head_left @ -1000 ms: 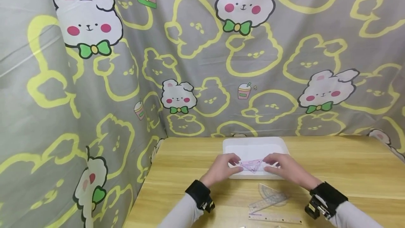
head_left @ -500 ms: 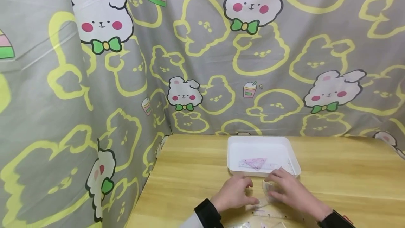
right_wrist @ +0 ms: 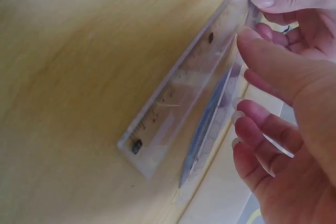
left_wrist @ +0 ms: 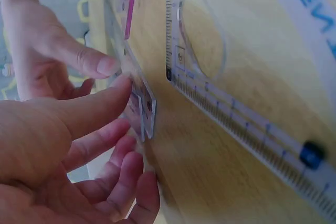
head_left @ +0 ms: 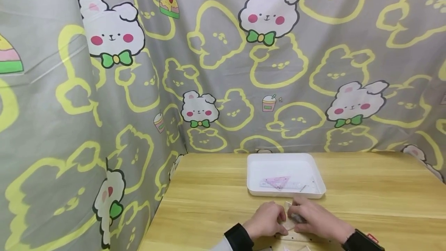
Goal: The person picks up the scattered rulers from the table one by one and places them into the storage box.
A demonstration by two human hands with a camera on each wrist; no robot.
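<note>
Even, soft light is cast throughout — shadows are barely seen; the wrist views are blurred at close range.

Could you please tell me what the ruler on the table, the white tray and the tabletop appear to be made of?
The ruler looks like clear, glossy plastic: the table's grain shows through it and its scale is printed on. The white tray seems to be smooth moulded plastic, with rounded corners and a soft sheen. The tabletop shows pale wood grain; solid wood or laminate cannot be told.
</note>
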